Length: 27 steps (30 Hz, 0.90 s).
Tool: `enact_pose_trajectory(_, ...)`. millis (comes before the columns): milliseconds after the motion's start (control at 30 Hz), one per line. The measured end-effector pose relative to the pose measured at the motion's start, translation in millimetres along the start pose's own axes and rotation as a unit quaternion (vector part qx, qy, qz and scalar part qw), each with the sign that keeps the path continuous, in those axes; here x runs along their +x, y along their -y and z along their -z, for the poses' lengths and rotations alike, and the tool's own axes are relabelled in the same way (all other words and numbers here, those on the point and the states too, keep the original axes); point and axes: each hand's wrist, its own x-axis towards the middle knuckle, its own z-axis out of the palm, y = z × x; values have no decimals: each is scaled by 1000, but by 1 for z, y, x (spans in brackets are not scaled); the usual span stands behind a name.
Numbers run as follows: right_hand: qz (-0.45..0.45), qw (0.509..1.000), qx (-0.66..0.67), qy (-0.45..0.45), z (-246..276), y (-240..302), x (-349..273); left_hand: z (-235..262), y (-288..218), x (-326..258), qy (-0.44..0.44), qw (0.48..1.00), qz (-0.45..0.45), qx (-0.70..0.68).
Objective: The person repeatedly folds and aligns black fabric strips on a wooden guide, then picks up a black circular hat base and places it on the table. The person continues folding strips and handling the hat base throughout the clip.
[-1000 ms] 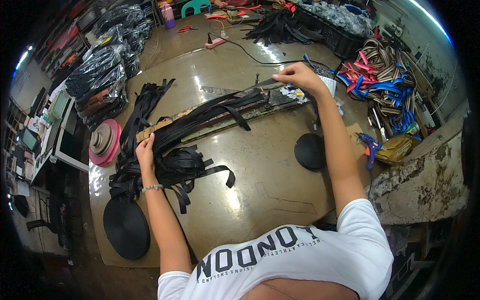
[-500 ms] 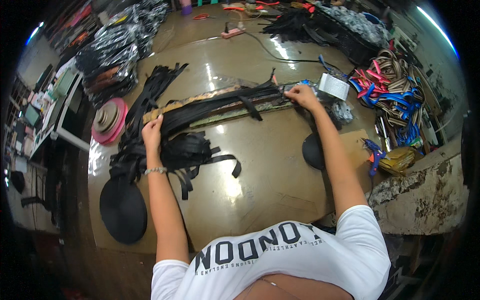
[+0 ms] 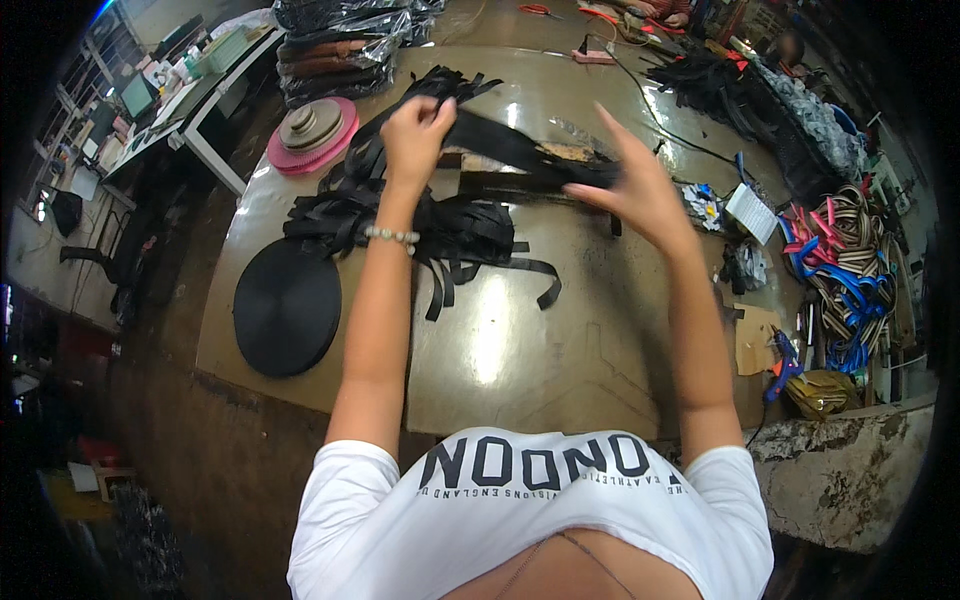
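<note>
My left hand point(image 3: 412, 140) is raised over the table with its fingers closed on one end of a bundle of flat black straps point(image 3: 505, 145). From there the bundle runs right toward a long narrow board point(image 3: 485, 186). My right hand point(image 3: 645, 190) is open beside the other end of the straps, thumb and fingers spread apart and slightly blurred. Whether it touches them I cannot tell. A tangled heap of black straps point(image 3: 465, 228) lies below, partly behind my left wrist. Left of it, a large black roll of strap point(image 3: 287, 306) lies flat at the table's edge.
A pink and beige stack of rolls point(image 3: 312, 137) sits at the far left. Plastic-wrapped goods point(image 3: 340, 65) are behind it. On the right lie a blue glue gun point(image 3: 785, 362), a white printed card point(image 3: 752, 213) and colourful straps point(image 3: 845, 270). A pink power strip point(image 3: 593, 56) trails a cable.
The view has shifted left. My left hand has lifted the straps' left end off the board and carried it rightward. My right hand has let go and opened.
</note>
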Motion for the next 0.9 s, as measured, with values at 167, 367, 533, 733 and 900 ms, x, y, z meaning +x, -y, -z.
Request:
enact_pose_trajectory(167,-75,993,95,-10,-90,38,74,24,-61,42,6,986,-167,-26)
enact_pose_trajectory(367,-135,987,60,65,-97,-14,44,168,-2,78,19,1000,-14,-3)
enact_pose_trajectory(533,-58,974,-16,219,-100,2,31,217,98,58,98,985,95,101)
enact_pose_trajectory(733,-84,940,-98,316,-116,37,16,196,97,28,168,879,-20,446)
enact_pose_trajectory(900,-85,945,-85,304,-120,37,10,98,11,-47,443,787,-304,305)
